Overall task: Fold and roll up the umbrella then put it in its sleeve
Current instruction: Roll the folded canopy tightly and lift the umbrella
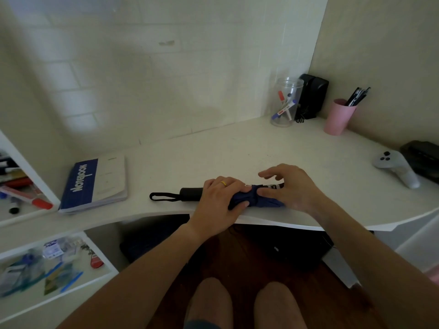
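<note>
Crosswise, the umbrella (251, 198) lies under both hands, left (221, 198) gripping.

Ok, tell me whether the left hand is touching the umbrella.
Touching. The head view shows the left hand wrapped over the rolled umbrella on the desk, thumb and fingertips pressed against the blue fabric near the handle.

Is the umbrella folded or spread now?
Folded. The umbrella lies as a tight bundle on the desk, with the left hand gripping it and the right hand pressing its fabric.
</note>
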